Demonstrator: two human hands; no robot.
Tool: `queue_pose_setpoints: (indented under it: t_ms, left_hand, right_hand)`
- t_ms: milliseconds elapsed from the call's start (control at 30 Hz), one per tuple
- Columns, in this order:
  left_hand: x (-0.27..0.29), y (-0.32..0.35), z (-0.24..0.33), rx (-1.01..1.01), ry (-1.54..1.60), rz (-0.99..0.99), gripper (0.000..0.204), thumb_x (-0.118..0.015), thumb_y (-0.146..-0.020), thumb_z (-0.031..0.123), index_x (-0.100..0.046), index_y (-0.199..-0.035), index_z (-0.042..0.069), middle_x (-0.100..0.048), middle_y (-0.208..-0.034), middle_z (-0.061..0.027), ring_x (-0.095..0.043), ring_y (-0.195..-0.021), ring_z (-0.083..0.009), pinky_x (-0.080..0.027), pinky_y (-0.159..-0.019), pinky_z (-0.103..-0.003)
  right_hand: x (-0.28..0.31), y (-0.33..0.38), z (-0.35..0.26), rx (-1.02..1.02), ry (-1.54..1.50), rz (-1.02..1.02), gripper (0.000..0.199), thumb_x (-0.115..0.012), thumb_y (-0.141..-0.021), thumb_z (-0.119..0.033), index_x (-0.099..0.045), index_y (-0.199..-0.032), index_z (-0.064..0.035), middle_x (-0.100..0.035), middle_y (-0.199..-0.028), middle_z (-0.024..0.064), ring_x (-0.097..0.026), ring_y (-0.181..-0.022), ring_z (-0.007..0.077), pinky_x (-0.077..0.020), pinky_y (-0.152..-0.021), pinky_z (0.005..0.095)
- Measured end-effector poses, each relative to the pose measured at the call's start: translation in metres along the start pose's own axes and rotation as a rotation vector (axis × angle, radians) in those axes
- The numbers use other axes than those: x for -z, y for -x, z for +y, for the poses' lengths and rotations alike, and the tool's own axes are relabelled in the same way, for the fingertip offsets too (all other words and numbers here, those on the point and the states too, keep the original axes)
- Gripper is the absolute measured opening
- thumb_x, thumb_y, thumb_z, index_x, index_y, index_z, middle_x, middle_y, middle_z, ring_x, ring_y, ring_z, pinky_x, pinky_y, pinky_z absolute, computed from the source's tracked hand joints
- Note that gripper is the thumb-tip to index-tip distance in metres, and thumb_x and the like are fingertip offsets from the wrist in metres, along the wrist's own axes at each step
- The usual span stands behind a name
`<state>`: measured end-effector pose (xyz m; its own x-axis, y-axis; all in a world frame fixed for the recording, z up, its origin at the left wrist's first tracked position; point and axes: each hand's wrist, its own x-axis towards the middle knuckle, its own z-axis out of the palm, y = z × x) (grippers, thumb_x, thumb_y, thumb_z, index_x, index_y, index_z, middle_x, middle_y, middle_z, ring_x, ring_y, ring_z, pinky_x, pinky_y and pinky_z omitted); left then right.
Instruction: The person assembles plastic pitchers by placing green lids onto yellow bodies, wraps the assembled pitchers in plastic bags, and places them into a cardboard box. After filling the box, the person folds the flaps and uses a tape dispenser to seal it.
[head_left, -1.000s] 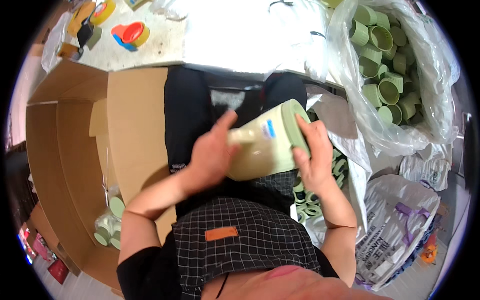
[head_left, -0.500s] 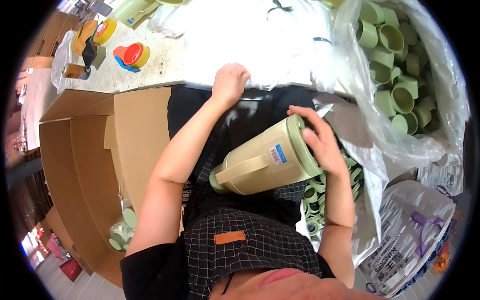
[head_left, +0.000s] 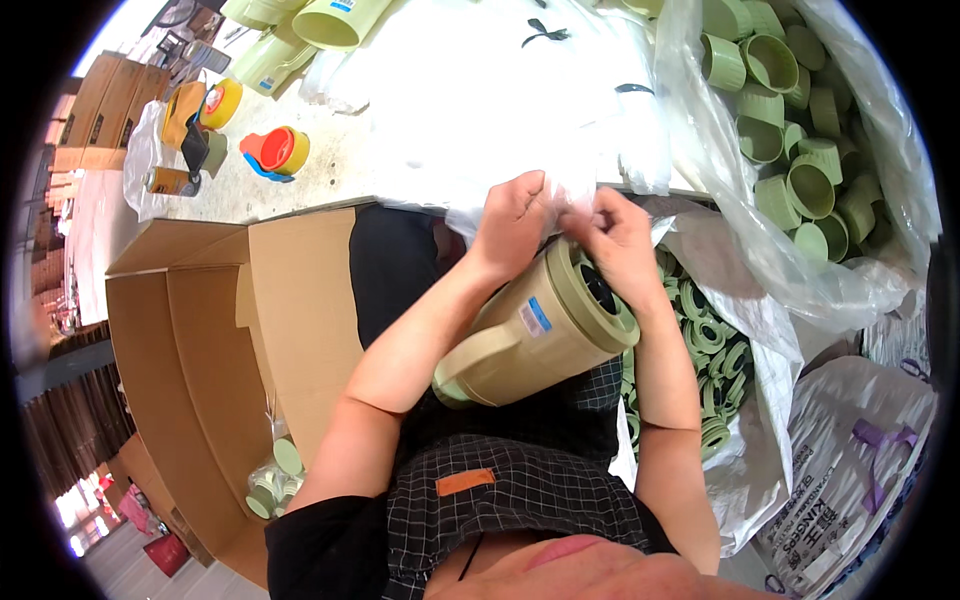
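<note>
Now, left hand [head_left: 512,222]: has come back from the table [head_left: 330,170], pinching a clear bag [head_left: 520,120].
Right hand [head_left: 618,238]: off the jug [head_left: 535,335], pinching the same bag.
Jug: lies in the lap, unheld.
Meaning: bagging likely begins.

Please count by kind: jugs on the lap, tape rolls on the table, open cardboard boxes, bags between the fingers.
Jug on the lap: 1
Tape rolls on the table: 2 (yellow, orange)
Open cardboard box: 1
Clear bag pinched by left hand and right hand: 1
Total: 5
</note>
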<state>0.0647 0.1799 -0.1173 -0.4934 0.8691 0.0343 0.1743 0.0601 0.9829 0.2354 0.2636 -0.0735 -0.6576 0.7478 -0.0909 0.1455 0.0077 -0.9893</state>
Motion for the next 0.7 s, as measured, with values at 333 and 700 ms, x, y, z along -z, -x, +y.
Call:
queue_pose_setpoints:
  t_ms: [333, 700]
  left_hand:
    - [0.032, 0.026, 0.068, 0.136, 0.801, -0.140, 0.028, -0.048, -0.105, 0.026, -0.051, -0.084, 0.006, -0.051, -0.070, -0.0005, -0.052, -0.066, -0.0106, -0.045, -0.060, -0.028]
    - [0.044, 0.088, 0.090, -0.232, -0.246, -0.227, 0.045, -0.076, -0.076, 0.008, -0.055, -0.116, 0.003, -0.053, -0.088, -0.0076, -0.056, -0.078, -0.0196, -0.048, -0.069, -0.030]
  right_hand:
    - [0.040, 0.007, 0.034, 0.202, 0.002, 0.360, 0.009, -0.069, -0.088, 0.000, -0.060, -0.089, -0.0024, -0.071, -0.091, 0.0110, -0.066, -0.080, 0.0127, -0.0536, -0.069, 0.0255]
    - [-0.037, 0.130, 0.075, 0.442, -0.112, 0.637, 0.026, -0.043, -0.104, -0.025, -0.051, -0.101, 0.0003, -0.052, -0.099, 0.0077, -0.050, -0.092, 0.0161, -0.0404, -0.087, 0.0309]
